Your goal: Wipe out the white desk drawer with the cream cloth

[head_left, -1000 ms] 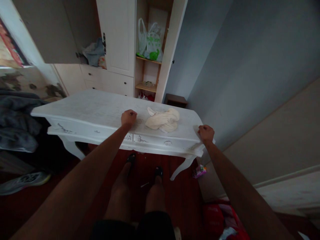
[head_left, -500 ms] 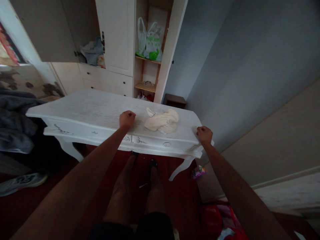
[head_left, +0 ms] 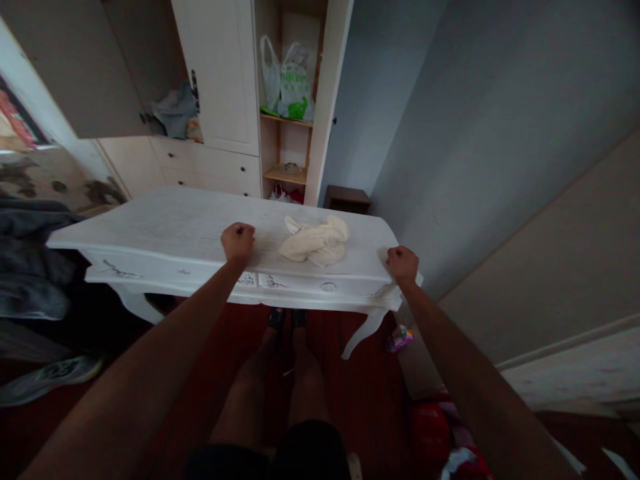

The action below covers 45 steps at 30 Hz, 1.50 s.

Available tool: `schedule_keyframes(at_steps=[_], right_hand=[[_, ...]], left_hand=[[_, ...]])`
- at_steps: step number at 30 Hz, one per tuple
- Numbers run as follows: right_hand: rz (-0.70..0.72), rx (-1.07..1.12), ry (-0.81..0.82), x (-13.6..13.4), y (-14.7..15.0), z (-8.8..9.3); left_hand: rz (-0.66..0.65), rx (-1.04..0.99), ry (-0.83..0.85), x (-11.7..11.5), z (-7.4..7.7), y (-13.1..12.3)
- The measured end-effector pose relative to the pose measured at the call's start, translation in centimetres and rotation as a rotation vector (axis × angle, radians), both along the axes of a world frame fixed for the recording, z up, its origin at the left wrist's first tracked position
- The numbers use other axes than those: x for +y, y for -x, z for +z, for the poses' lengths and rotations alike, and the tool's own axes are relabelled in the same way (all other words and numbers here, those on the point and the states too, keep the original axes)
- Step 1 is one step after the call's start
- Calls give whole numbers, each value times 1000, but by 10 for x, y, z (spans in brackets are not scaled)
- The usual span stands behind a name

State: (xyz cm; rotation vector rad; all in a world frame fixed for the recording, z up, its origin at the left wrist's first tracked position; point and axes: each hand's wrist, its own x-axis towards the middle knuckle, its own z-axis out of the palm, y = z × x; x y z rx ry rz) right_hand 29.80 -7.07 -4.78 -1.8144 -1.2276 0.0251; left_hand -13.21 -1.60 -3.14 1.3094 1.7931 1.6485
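Observation:
A crumpled cream cloth (head_left: 317,241) lies on the white table (head_left: 165,213) between my two hands. My left hand (head_left: 238,242) is a closed fist at the table's front edge, to the left of the cloth and apart from it. Near the right end of the tabletop, my right hand (head_left: 403,263) is also curled into a fist. Nothing shows in either fist.
Behind the table stands a white wardrobe (head_left: 225,80) with open doors, plastic bags (head_left: 293,87) on a shelf. Grey clothing (head_left: 30,253) hangs at left above a shoe (head_left: 53,377). A small pink box (head_left: 399,338) and red bags (head_left: 430,427) lie on the floor at right.
My left hand has shifted slightly left along the table, farther from the cloth. My right hand stays a fist at the right end. My feet have come closer together, and the view has shifted slightly.

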Motion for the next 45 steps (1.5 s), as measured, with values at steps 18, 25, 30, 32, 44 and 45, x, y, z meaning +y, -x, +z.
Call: schedule_keyframes(at_steps=[18, 25, 30, 32, 44, 45], right_hand=[[40, -9, -43, 2, -3, -2], [27, 6, -59, 0, 0, -1], [19, 4, -53, 2, -1, -2], [31, 2, -56, 2, -2, -3], [21, -50, -46, 1, -3, -2], [21, -49, -45, 1, -3, -2]], left_hand=[[-342, -232, 114, -148, -83, -113], [-686, -1060, 855, -116, -92, -155], [-895, -1356, 918, -100, -86, -157], [-897, -1378, 919, -96, -86, -161], [-883, -1443, 940, -92, -91, -167], [-889, -1446, 947, -92, -91, -165]])
